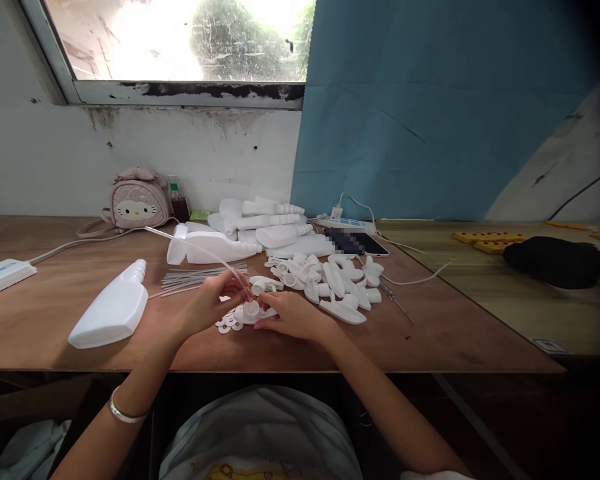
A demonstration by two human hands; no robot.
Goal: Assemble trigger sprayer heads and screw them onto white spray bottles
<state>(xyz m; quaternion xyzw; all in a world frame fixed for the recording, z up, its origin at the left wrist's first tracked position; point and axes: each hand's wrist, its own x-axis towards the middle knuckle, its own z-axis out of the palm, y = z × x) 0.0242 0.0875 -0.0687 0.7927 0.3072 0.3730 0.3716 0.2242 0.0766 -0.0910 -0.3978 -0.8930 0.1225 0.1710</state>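
Taking the two hands as the centre of a clock, a white power strip [5, 277] lies at nine, at the left edge of view. Also at nine, but nearer, is a single white spray-bottle body [111, 308], its ribbed neck pointing toward one. A pink quilted cat-face bag [136, 202] sits at ten, with a green-capped bottle of dark liquid [180, 205] just beside it. Loose thin tubes [185, 277] lie between nine and ten.

The left hand [217, 305], a silver bangle [124, 408] on its wrist, pinches a dip tube [195, 247] with its fingers narrowed; the tube's free end arcs up toward ten. Flat ring washers [229, 323] are scattered at eight, close below this hand. At the centre, above the brown tabletop [430, 347], is a white trigger sprayer head [251, 309], cup opening facing up, held by the right hand [291, 313] with fingers closed around its side. The tube's lower end meets that opening; whether it is seated inside, I cannot tell.

More white spray-bottle bodies [275, 235] are heaped at twelve. A pile of sprayer heads [333, 279] spreads between two and three, a dark-screened tablet [370, 244] beyond it at two, and a slim screwdriver-like tool [399, 301] at three.
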